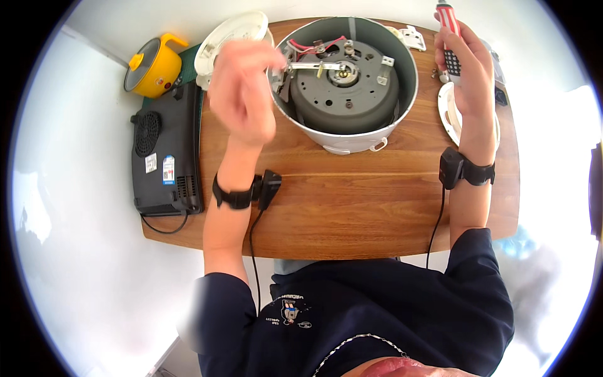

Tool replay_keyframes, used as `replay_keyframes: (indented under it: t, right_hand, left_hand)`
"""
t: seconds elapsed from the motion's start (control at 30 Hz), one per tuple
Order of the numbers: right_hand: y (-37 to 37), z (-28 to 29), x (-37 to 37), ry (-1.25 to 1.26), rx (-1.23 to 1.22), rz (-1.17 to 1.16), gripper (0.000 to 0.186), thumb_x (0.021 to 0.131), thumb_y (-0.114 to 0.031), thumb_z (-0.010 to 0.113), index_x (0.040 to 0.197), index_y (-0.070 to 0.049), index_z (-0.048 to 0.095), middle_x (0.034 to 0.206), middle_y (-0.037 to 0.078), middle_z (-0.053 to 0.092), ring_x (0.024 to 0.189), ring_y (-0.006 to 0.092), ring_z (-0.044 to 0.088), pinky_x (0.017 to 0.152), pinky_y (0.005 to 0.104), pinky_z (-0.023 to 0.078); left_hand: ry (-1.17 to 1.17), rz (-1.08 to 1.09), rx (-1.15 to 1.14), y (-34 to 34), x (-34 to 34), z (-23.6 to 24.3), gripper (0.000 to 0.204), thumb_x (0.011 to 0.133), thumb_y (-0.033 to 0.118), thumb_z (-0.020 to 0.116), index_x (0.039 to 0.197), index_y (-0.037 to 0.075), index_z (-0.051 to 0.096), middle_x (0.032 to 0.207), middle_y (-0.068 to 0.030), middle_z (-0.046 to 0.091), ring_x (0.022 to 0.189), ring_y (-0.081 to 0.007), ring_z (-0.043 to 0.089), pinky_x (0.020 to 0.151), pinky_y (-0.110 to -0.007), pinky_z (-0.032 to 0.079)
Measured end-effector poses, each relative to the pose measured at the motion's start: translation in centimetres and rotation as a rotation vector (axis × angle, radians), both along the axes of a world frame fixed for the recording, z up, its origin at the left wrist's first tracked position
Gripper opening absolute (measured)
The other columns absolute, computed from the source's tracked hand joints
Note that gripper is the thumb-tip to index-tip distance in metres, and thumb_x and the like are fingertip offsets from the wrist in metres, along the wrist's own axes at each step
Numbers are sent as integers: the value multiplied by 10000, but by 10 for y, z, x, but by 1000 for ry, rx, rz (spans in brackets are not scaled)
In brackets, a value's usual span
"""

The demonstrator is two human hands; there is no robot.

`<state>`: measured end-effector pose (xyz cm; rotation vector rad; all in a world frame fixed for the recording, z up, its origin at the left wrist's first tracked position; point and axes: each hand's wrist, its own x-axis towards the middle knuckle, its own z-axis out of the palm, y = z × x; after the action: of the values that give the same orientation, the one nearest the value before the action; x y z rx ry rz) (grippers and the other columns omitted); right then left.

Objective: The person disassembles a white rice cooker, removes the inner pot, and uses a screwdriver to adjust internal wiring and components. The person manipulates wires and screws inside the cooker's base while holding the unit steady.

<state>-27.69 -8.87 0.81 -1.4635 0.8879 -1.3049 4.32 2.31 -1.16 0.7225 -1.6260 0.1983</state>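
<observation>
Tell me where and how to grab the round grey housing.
Grip the round grey housing by its outer wall on opposite sides, likely best from left and right: the wall stands upright and its rim surrounds the inner drum. The right hand holds a striped tool, so free it first.

Over on the left, I'm seeing a yellow electric cooking pot (166,70); nearer the wearer, a black induction cooker (167,141) lies vents-up, a dark cable (165,233) looping at the wooden tabletop (339,213)'s edge, a green mat (189,72) peeking out.
</observation>
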Motion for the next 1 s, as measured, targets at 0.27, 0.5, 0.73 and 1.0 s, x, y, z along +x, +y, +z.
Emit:
replay_keyframes:
  t: [0.27,0.5,0.73,1.0]
  right_hand:
    - [5,8,-5,-16,-35,32,422,1054,-222,645,1379,47,653,878,-12,642,744,56,570,666,237,423]
    - [3,9,-9,-22,-74,34,329,1046,-215,659,1288,7,687,878,-7,650,727,68,576,665,251,443]
    - [-2,10,-20,-50,-41,-16,327,1065,-222,646,1292,11,679,925,10,690,772,61,605,695,247,472]
    - [6,15,-8,-86,-97,-42,374,1100,-250,605,1353,25,620,1145,127,780,948,113,705,869,269,563]
  left_hand:
    - [-639,182,171,35,-67,-11,482,888,453,816,684,113,543,648,-3,486,563,-226,494,528,-356,385]
    - [-541,205,88,22,-55,-12,503,948,351,805,656,91,488,623,-53,454,530,-242,461,458,-342,335]
    - [647,-46,502,4,-38,20,461,1151,395,497,993,14,703,856,-43,724,701,-138,676,633,-318,550]
    - [1350,-436,892,-12,-18,-35,581,1160,437,442,1301,-82,662,1115,-162,778,850,-193,775,775,-290,637]
